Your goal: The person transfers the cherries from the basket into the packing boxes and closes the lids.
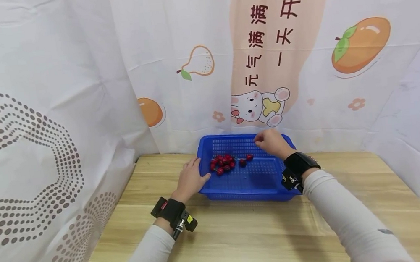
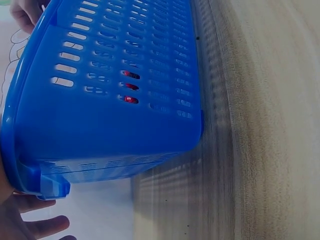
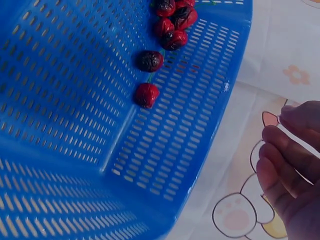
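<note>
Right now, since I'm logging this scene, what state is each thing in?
Blue basket: upright on the wooden table, open-topped, mostly bare inside.
Red fruits: in the basket, most bunched toward its left, two apart from the bunch.
Left hand: at the basket's left rim, fingers spread.
Right hand: near the far rim, fingers bent, nothing visible in them.
Curtain: hanging, creased.

Basket (image 1: pixel 234 184) on table (image 1: pixel 235 238), cherries (image 1: pixel 227 168) in it, mostly toward its left, curtain (image 1: pixel 193 111) behind
</note>
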### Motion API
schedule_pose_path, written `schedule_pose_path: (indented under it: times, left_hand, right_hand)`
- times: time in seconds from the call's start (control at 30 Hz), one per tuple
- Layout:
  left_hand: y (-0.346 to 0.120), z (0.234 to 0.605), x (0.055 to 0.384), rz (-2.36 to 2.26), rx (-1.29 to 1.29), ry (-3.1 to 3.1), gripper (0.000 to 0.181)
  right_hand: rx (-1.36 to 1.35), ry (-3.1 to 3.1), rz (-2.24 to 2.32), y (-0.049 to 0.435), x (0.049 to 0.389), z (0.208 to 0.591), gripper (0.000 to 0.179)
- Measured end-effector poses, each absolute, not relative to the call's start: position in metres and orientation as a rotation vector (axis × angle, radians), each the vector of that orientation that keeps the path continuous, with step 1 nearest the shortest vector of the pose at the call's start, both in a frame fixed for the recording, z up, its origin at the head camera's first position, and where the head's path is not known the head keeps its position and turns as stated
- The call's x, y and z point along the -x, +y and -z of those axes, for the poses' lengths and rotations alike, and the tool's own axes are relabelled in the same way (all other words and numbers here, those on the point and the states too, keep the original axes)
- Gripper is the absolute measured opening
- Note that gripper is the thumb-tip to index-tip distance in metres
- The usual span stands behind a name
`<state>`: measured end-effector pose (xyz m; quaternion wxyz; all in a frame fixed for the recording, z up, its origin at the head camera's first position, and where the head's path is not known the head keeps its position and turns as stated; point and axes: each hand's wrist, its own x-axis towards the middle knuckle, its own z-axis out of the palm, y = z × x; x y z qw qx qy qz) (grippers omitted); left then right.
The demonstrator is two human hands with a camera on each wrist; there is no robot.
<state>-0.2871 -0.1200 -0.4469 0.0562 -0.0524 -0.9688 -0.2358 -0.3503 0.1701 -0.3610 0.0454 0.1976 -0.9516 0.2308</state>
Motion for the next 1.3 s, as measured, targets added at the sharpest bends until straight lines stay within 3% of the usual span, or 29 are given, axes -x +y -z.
schedule_pose_path:
  times: [0.97,1.3]
  left_hand:
    - [-0.101,0.444,0.289,0.682,0.213,-2.928,0.071]
    - [-0.109,0.442,0.278,0.697,0.127,-2.939,0.072]
  right_hand:
    - [-0.743,-2.928,-0.451,0.142,0.375,0.392,0.017]
    - [-1.008,-3.042,-0.254,0.097,0.371,0.391,0.022]
